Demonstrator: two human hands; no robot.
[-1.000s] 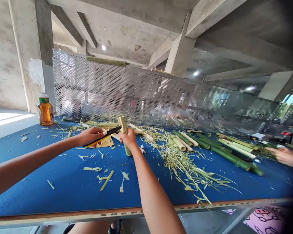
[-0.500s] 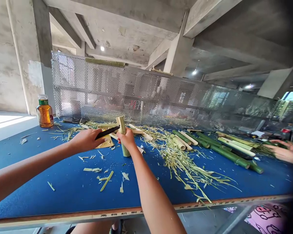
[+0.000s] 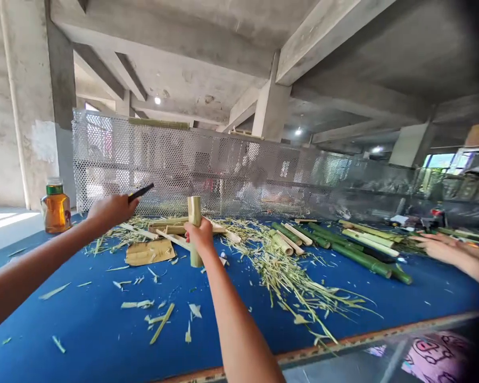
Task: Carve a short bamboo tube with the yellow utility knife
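Observation:
My left hand is closed around a dark knife, raised above the table on the left with its blade pointing right and slightly up. The blade is apart from the bamboo. In the middle, my right hand grips a pale bamboo piece about halfway down. The piece stands upright, its lower end at the table, with a peeled-looking upper part. Behind and left of it lie split bamboo strips and a flat tan piece.
Shavings cover the blue table. Green bamboo poles lie at right, near a co-worker's hand. A bottle of amber liquid stands at the left edge. A perforated metal screen runs along the back.
The knife has come off the bamboo's top and moved left and up with my left hand. My right hand still holds the bamboo upright. The view has shifted slightly.

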